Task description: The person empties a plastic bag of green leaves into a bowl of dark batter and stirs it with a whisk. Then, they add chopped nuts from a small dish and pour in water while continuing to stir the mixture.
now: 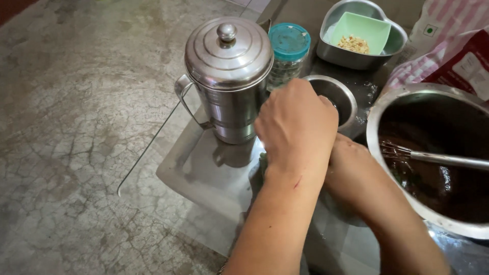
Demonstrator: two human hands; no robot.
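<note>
Steel canister (pixel 229 76) beside left hand (pixel 298 127), glass tabletop (pixel 204 178), cracked concrete floor (pixel 66 153)

steel tray (pixel 204 175) | on cracked floor (pixel 76 127) | carries canister (pixel 229 76), jar (pixel 289 51), bowls

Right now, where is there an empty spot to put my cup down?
The steel tray has a bare patch in front of the lidded steel jug, left of the left hand. The cracked grey floor further left is open too. The right side is crowded: the jar, small steel bowl, heart-shaped dish and big mixing bowl.
</note>
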